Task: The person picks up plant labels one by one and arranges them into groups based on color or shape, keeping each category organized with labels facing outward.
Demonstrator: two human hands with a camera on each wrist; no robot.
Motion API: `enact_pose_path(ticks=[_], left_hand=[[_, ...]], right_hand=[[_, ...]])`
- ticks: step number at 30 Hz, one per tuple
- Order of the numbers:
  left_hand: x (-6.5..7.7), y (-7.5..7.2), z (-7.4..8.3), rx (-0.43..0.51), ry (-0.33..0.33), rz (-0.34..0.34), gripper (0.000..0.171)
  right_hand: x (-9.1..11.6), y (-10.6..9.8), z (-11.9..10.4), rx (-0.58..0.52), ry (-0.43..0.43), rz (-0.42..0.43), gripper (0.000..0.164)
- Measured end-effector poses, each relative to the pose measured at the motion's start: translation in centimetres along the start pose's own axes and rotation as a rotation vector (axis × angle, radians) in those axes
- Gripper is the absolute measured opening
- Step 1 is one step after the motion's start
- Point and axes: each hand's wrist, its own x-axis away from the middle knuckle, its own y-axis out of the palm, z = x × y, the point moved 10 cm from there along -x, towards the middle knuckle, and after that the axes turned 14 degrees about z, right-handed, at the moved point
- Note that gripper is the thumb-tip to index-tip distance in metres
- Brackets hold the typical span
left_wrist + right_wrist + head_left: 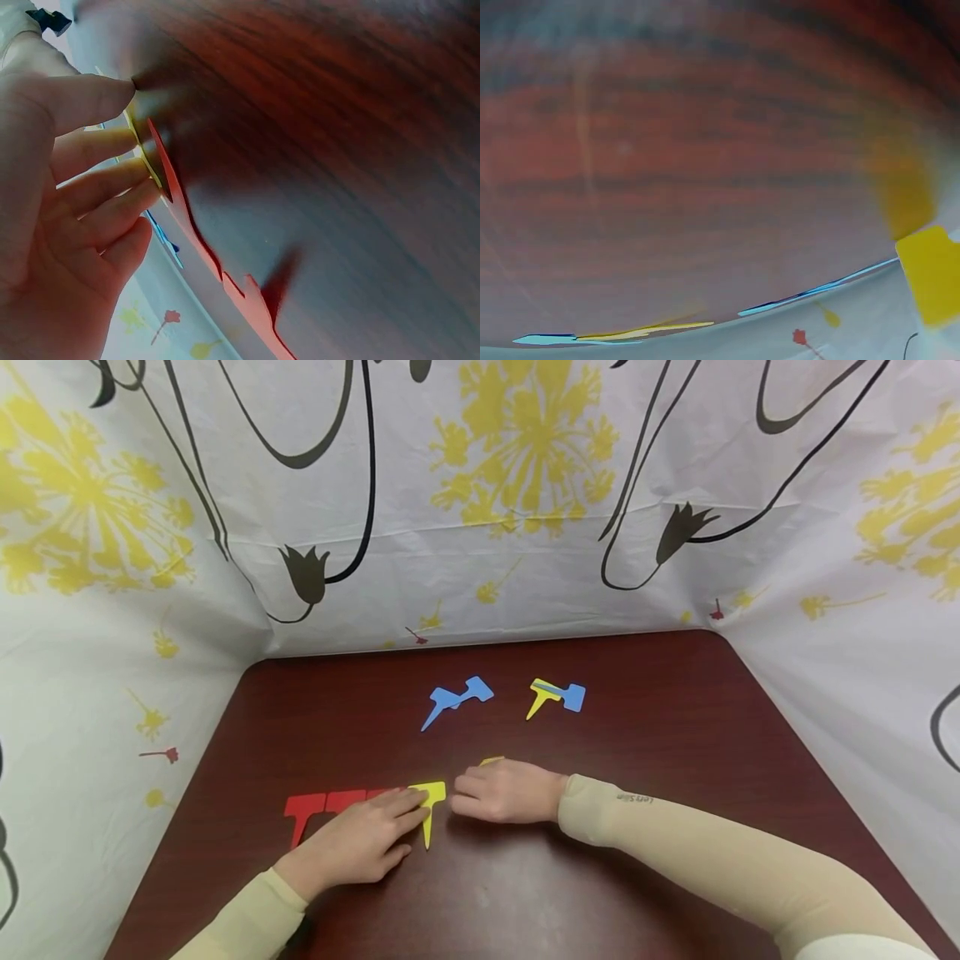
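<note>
My left hand (pixel 360 843) rests its fairly straight fingers on a yellow T-shaped plant label (pixel 433 791) lying flat, stem towards me. Left of it, red plant labels (pixel 305 806) form a row with their heads side by side, partly hidden under that hand. Just to the right, my right hand (pixel 506 792) has its fingers curled and grips another yellow plant label (pixel 932 277), which stands up off the table in the right wrist view. Most of that label is hidden behind the hand in the head view.
Farther back on the dark wooden table (pixel 637 735) lie two overlapping blue plant labels (pixel 474 690). To their right, a yellow label (pixel 538 697) is crossed by a blue one (pixel 574 697). A patterned white cloth (pixel 480 593) encloses the table's back and sides.
</note>
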Motion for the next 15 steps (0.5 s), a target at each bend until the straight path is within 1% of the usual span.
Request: enact_pose_path(ticks=[1,3,6,8,11,15], left_hand=[[0.0,0.0,0.0,0.001,-0.001,-0.001,0.052],[0.0,-0.1,0.1,0.001,-0.001,-0.001,0.052],[0.0,-0.1,0.1,0.001,-0.001,-0.004,0.052],[0.0,0.0,0.1,-0.001,-0.001,-0.006,0.052],[0.0,0.0,0.1,-0.002,-0.004,-0.009,0.053],[0.0,0.0,0.1,0.000,-0.006,-0.008,0.054]], right_hand=[[0.0,0.1,-0.2,0.003,-0.010,-0.009,0.025],[0.0,0.2,-0.8,0.011,-0.042,-0.031,0.028],[0.2,0.7,-1.7,0.014,-0.100,-0.076,0.024],[0.4,0.9,-2.2,0.010,-0.124,-0.098,0.019],[0.5,1.1,-2.5,0.002,-0.131,-0.116,0.017],[0.6,1.0,-2.5,-0.041,-0.091,-0.127,0.017]])
